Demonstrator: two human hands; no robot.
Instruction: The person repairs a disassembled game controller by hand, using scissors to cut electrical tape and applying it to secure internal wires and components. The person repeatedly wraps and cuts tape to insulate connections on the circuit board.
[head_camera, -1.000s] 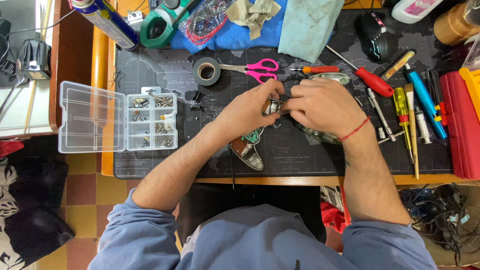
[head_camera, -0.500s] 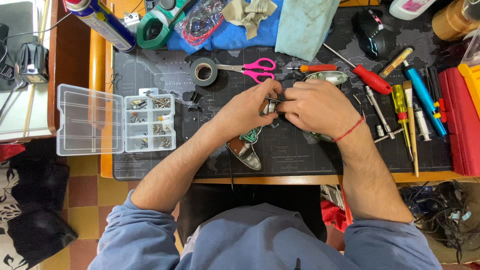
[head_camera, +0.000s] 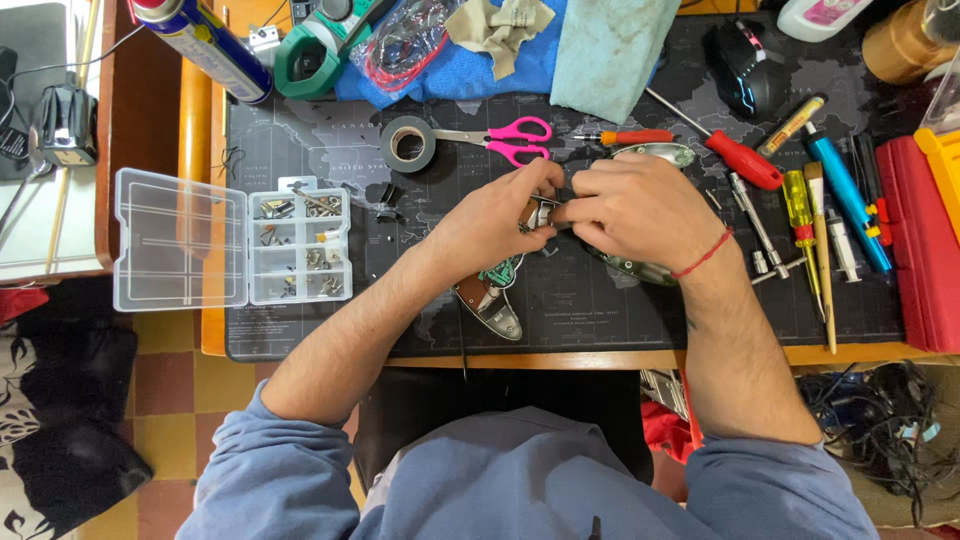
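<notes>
Both hands meet mid-mat: left hand (head_camera: 495, 215) and right hand (head_camera: 640, 210) pinch 1 small metal part (head_camera: 541, 213) between fingertips, held up close for control. The open parts box (head_camera: 235, 245) sits handy at left, screwdrivers (head_camera: 740, 158) at right.

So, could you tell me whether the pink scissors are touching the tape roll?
Touching: the head view shows the pink scissors' blade tips lying on the tape roll's rim.

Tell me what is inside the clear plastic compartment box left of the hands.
The clear plastic compartment box lies open on the dark desk mat. Its right half holds small metal parts in several compartments; their kinds are too small to tell. The open lid half looks bare.
</notes>
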